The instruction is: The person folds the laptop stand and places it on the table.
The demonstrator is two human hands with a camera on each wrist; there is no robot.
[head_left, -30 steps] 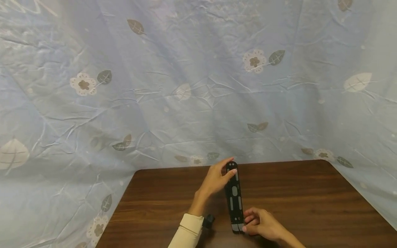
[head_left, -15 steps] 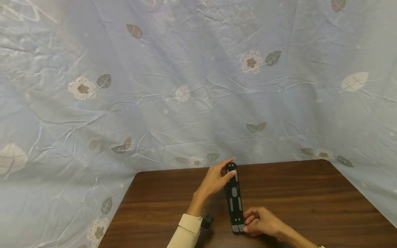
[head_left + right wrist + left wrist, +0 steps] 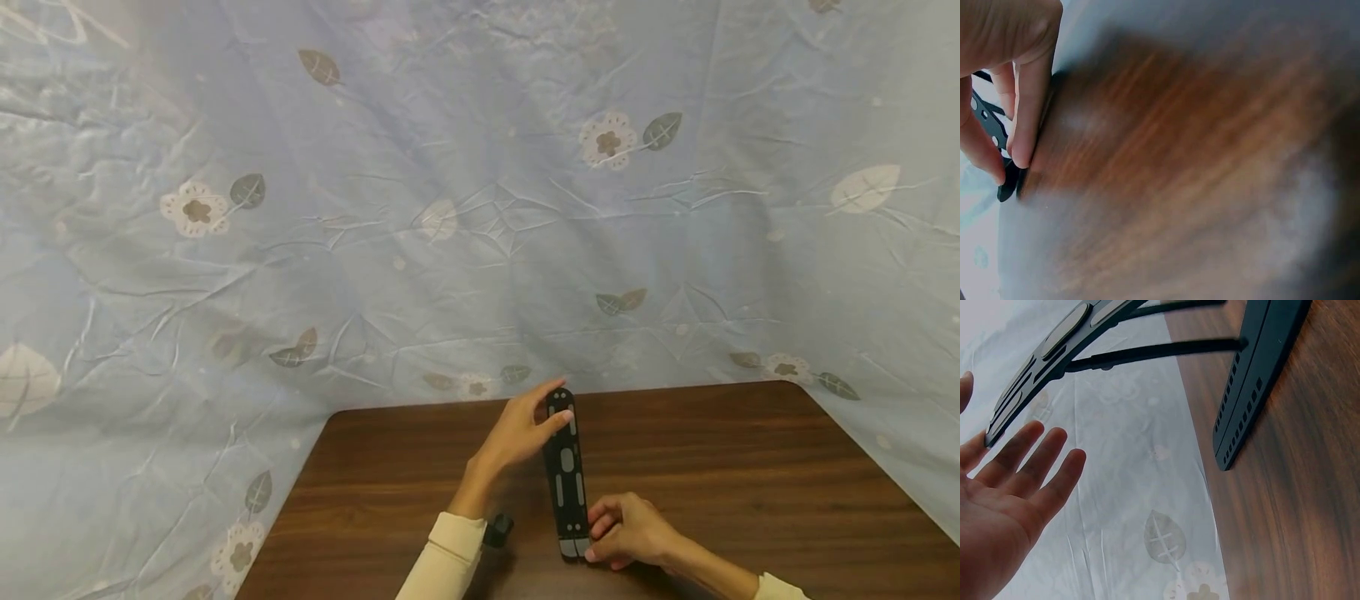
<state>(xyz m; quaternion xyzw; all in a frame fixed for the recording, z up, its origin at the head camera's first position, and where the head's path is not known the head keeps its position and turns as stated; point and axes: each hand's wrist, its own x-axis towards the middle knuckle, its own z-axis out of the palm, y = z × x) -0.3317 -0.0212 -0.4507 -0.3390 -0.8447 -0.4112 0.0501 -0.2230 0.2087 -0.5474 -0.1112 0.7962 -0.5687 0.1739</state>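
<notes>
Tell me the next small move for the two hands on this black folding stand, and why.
Probably lift the upper plate a little with the left hand: its straight fingers touch the far end of the black stand, the plate is already raised off its base, and the right hand pinches the near end.

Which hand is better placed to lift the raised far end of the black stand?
Probably the left hand: its straight fingers already touch the stand at the raised far end. The right hand pinches the near end.
</notes>
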